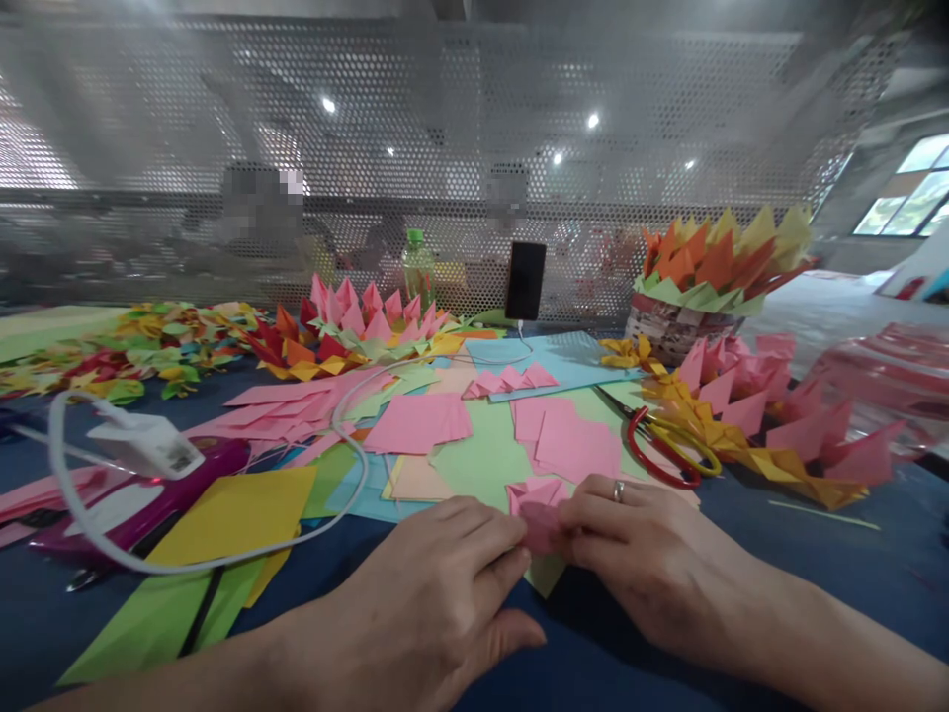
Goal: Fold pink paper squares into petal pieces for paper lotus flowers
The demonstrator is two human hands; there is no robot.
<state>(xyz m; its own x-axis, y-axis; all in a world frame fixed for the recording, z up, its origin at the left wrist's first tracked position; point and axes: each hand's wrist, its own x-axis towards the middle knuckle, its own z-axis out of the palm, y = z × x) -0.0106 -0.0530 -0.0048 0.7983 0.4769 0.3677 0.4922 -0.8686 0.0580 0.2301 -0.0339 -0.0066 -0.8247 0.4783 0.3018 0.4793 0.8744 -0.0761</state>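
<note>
A small pink folded paper (535,506) is held low over the front of the table, between my two hands. My left hand (445,583) has its fingertips closed on the paper's left edge, its thumb stretched below. On the other edge, my right hand (652,554), with a ring on one finger, pinches the paper; its thumb is mostly hidden. Behind it lie pink paper squares (574,440) and another pile of pink squares (419,425). A row of pink folded pieces (511,381) sits farther back on blue paper (570,356).
Red-and-yellow-handled scissors (663,450) lie right of the squares. A white cable (222,567) loops across the left side beside a purple glue gun (140,499). Folded-paper flowers (371,316), a phone (526,281), a bottle (417,267) and a paper-filled basket (671,326) stand at the back.
</note>
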